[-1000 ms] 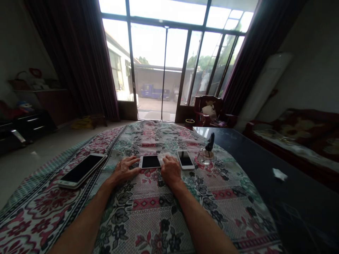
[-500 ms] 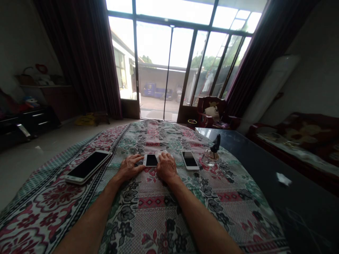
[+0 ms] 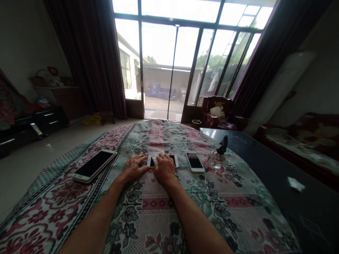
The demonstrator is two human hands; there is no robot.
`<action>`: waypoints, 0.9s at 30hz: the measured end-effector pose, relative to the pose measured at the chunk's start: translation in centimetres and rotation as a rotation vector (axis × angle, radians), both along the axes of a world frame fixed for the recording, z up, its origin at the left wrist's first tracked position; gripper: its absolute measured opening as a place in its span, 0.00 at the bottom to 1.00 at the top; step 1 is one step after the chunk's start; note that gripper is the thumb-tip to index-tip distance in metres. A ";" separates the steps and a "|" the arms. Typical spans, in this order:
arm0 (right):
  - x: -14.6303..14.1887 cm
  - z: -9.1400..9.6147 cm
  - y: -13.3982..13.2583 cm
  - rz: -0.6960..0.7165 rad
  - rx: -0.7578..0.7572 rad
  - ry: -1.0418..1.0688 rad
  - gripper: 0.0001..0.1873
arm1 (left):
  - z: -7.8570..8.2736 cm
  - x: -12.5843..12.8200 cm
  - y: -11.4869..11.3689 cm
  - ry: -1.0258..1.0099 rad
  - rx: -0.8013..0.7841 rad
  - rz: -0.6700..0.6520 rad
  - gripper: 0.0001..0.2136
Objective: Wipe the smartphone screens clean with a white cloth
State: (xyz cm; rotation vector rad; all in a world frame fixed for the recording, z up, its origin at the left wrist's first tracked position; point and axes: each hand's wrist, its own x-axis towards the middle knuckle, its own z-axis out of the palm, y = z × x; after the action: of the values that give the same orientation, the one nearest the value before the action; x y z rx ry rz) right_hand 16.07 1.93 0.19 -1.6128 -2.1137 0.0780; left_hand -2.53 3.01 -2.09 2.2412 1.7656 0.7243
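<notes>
A white smartphone [image 3: 176,161] with a dark screen lies sideways on the flowered tablecloth [image 3: 156,222]. Its left end is gripped between the thumb and fingers of my left hand [image 3: 134,168]. Over the middle of the screen, my right hand [image 3: 164,168] presses down a white tissue [image 3: 158,155], mostly hidden beneath the fingers. To the right lies a second white smartphone [image 3: 195,162], screen up. Farther left, a larger white device [image 3: 93,165] with a black screen rests at a slant, apparently stacked on another thing.
A clear bottle with a black spray head [image 3: 223,145] stands right of the phones. Beyond it is a dark glossy tabletop [image 3: 261,160] with a crumpled white tissue [image 3: 296,184]. A wooden chair [image 3: 215,109] is near the glass doors [image 3: 159,74].
My right hand and the tissue have slid left across the phone screen, uncovering its right end. My left hand stays at the left end. The whole view has shifted slightly.
</notes>
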 end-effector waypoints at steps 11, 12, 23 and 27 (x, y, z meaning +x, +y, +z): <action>4.5 -0.5 2.1 -0.264 0.003 0.000 0.16 | -0.1 -0.2 0.1 0.002 -0.005 -0.025 0.22; 4.2 -0.5 2.0 -0.239 -0.002 -0.010 0.17 | -0.2 -0.2 0.1 0.008 -0.003 -0.022 0.22; -1.0 -0.1 0.7 0.129 -0.067 -0.078 0.22 | 0.1 0.3 0.0 0.031 0.006 0.015 0.21; -1.6 -0.4 0.3 0.245 -0.028 -0.051 0.21 | 0.2 0.3 -0.3 0.020 0.027 0.019 0.18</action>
State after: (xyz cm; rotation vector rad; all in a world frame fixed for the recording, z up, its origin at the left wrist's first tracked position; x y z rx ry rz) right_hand 14.49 2.20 -0.21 -1.3777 -2.3506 0.1484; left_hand -2.21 2.72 -1.90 2.2594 1.7997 0.7367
